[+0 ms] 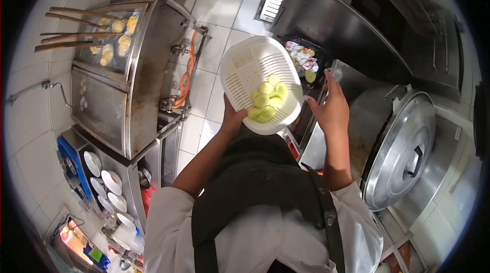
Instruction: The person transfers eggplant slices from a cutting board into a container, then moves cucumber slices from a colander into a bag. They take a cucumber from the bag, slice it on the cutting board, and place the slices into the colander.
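Note:
A white slotted plastic basket (240, 63) is tilted in front of my body, with several pale green vegetable slices (265, 100) gathered in its lower part. My left hand (234, 115) grips the basket's lower left rim, thumb over the edge. To the right of the basket, my right hand (331, 107) is apart from it, fingers spread and holding nothing. Just beyond my right hand is a black-lined bin (319, 51) with crumpled red and white wrapping and green scraps inside.
At the left stands a steel fryer (145, 68) with battered pieces (124, 45) and wooden sticks (76, 35) over it. White bowls (111, 182) sit on a lower-left counter. A large pot with a metal lid (400, 155) is at the right. An orange hose (190, 68) hangs by the fryer.

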`<state>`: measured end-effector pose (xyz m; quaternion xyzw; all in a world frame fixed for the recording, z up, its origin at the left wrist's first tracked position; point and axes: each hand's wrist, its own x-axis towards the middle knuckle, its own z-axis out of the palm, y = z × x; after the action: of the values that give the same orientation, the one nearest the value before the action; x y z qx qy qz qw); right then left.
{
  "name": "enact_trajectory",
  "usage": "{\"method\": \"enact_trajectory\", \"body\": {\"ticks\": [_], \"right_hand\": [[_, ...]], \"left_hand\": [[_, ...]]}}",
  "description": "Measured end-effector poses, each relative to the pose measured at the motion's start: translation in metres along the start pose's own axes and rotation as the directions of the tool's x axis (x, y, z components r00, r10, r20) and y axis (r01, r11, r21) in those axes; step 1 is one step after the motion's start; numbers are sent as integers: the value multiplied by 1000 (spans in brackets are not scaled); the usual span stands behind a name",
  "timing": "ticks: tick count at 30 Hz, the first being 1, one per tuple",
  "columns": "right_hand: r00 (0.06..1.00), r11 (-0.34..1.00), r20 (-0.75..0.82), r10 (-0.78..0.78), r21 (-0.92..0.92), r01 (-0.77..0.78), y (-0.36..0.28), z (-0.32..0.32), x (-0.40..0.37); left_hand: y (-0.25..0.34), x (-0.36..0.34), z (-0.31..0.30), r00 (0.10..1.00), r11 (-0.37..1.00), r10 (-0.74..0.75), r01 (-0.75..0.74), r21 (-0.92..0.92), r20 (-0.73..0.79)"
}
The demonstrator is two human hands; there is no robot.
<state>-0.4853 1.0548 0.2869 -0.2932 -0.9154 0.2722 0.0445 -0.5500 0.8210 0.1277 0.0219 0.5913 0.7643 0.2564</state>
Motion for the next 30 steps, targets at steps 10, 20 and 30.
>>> {"method": "enact_trajectory", "body": {"ticks": [10,20,30], "right_hand": [[724,805,371,-582,140,576,-11,109,-12],[905,814,329,-268,580,30,19,83,11],[888,947,361,-285,-35,318,6,113,-20]], "left_hand": [[17,-4,20,991,996,-91,92,-3,95],[10,2,14,986,986,-144,150,-73,85],[0,5,35,1000,999,-12,12,38,-8]]}}
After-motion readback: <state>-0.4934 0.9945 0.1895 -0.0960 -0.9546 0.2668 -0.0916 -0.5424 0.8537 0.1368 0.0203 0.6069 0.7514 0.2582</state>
